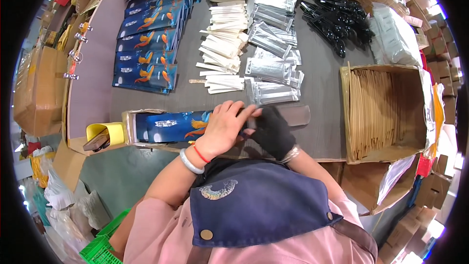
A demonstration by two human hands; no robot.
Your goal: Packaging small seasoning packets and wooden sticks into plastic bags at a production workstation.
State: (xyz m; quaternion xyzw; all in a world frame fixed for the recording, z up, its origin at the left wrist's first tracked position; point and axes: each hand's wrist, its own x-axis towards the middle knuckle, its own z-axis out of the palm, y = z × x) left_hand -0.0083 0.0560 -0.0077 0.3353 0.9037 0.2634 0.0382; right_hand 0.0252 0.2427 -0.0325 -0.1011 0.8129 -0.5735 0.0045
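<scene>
A dark blue packet with orange fish [171,128] lies flat near the table's front edge, its left end in a small open carton. My left hand [222,127] is bare and rests over the packet's right end, fingers stretched toward the other hand. Against its fingertips, my right hand [271,131], in a black fingerless glove, is closed with curled fingers. From under the glove a clear plastic case [295,115] sticks out to the right. My hands hide the case's left end and the packet's mouth, and the right fingers are slightly blurred.
Overlapping blue packets [146,58] lie at the back left. White paper strips [224,49], clear plastic cases [273,68] and black glossy handled items [337,19] run rightward. A carton of packed brown cardboard pieces [373,112] stands right; a yellow holder [113,134] sits left.
</scene>
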